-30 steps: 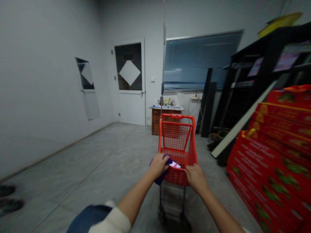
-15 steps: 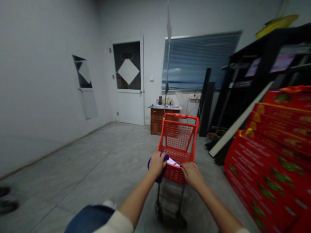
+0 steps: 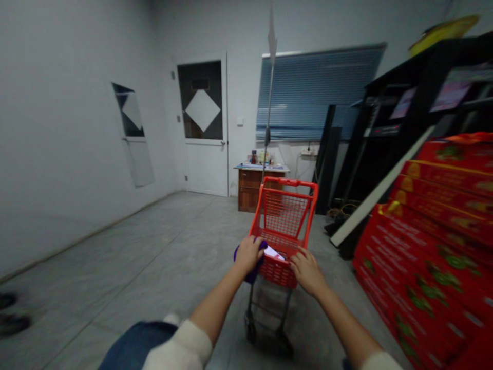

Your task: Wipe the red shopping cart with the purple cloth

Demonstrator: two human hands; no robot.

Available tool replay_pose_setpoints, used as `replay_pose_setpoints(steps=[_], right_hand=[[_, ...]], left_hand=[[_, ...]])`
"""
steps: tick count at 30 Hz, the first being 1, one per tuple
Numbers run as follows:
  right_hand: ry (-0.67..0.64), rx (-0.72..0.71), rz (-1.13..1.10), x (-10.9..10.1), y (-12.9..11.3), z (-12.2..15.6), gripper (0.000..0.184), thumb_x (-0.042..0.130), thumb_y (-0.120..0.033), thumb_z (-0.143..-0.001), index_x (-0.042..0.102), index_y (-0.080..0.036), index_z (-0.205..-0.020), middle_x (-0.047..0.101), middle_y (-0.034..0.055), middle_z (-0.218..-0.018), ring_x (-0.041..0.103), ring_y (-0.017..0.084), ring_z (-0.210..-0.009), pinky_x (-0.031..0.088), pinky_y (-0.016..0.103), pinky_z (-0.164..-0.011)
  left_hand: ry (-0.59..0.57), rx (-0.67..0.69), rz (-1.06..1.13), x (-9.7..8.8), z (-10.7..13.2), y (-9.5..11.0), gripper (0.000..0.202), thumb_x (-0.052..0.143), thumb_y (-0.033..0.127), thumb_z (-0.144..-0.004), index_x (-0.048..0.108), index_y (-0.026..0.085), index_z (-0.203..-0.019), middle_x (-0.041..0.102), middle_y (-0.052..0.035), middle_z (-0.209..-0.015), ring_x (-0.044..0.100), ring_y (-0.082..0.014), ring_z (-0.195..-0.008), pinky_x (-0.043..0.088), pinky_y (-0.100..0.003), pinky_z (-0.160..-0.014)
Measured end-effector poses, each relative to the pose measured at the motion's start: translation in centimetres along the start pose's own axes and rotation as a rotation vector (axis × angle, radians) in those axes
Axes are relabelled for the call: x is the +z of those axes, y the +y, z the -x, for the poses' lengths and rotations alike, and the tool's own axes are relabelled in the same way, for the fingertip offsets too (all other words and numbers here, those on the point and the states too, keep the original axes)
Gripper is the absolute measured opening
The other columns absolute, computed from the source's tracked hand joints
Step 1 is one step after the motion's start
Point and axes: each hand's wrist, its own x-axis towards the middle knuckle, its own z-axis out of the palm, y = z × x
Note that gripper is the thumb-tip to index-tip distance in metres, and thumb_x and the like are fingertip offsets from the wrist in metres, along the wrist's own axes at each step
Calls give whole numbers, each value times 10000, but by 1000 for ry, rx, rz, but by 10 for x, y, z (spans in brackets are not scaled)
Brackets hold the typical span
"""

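Note:
A small red plastic shopping cart (image 3: 283, 275) on a grey wheeled frame stands in front of me. At its near left corner my left hand (image 3: 248, 254) is closed over a purple item (image 3: 252, 274), which looks like soft cloth or padding. How far the fingers reach onto the cart's rim is hidden. My right hand (image 3: 306, 270) touches the near right rim with fingers stretched out and slightly apart. Between the hands, a white and pink sheet or card (image 3: 273, 253) lies inside the basket. A thin pole (image 3: 269, 103) rises at the cart's far left side.
Red printed boxes (image 3: 419, 267) are stacked close on the right, below black shelving (image 3: 427, 77). A pale board (image 3: 379, 192) leans there. Ahead are a wooden cabinet (image 3: 248, 192) and a white door (image 3: 206, 169). Someone's dark shoes (image 3: 14, 324) show at the left edge.
My right hand's fingers have lifted and spread at the rim, where they lay bent over it before. The left hand keeps its hold. The view has shifted slightly.

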Motion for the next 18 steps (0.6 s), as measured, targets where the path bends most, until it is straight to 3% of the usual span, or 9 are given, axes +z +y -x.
replay_pose_setpoints(steps=[2,5,9,11,14,16,18], right_hand=[[18,34,14,2,-6,-2,344,403,-277,-956,723,-181,-1038,688,93,-1125,414,274,-1330,239,414,-1158],[56,81,33,7,-22,-6,347,403,-270,-950,729,-189,-1037,696,99,-1124,443,273,-1300,253,411,-1139],[58,72,35,6,-32,-8,368,385,-299,-965,727,-206,-1063,700,97,-1127,447,271,-1286,260,411,-1116],[6,7,35,0,-26,-8,386,364,-318,-978,717,-212,-1092,703,93,-1117,473,261,-1246,278,412,-1096],[-59,-84,36,-10,-7,-13,401,341,-345,-988,695,-226,-1135,672,91,-1199,511,235,-1204,313,403,-1070],[-32,-76,52,-12,8,-19,412,359,-382,-981,660,-219,-1211,571,103,-1379,440,250,-1314,281,426,-1112],[-57,-85,41,-8,22,-25,454,363,-437,-976,611,-219,-1287,488,94,-1475,353,264,-1399,251,458,-1146]], left_hand=[[43,-63,-1,1,1,-5,329,565,311,-920,542,222,-1236,583,-78,-1162,543,-226,-1108,420,-355,-985],[90,-117,4,10,5,13,355,566,332,-920,535,214,-1254,582,-87,-1149,535,-238,-1103,419,-372,-987],[51,-12,29,16,6,35,367,574,351,-914,527,238,-1259,576,-73,-1157,537,-228,-1096,416,-359,-985],[3,37,33,10,5,26,352,570,345,-916,527,247,-1251,579,-64,-1151,545,-218,-1086,419,-345,-974],[-23,-3,25,-6,2,-2,318,552,327,-926,538,235,-1230,588,-66,-1145,551,-213,-1086,419,-333,-965],[-10,-62,25,-13,2,-15,311,540,311,-931,538,229,-1230,589,-69,-1156,552,-209,-1095,415,-325,-967],[13,-124,24,-12,3,-14,313,532,313,-935,535,229,-1237,588,-70,-1157,550,-209,-1097,410,-328,-969]])
